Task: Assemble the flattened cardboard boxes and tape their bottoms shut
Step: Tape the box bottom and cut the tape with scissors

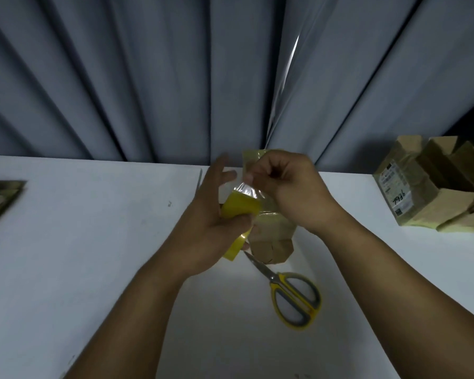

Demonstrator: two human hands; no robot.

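head view: left hand (pixel 205 217) clamps yellow tape roll (pixel 240 210); right hand (pixel 290 187) pinches its free strip (pixel 245 190), long axis running away toward the curtain (pixel 148 77), above a small cardboard box (pixel 272 242).

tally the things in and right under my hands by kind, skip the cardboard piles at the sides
tape roll: 1
scissors: 1
cardboard box: 1
total: 3

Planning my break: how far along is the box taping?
Done: assembled boxes stand at right. In hand: left hand holds the tape roll, right hand pinches the tape end above a box. Remaining: flat cardboard at the left edge.
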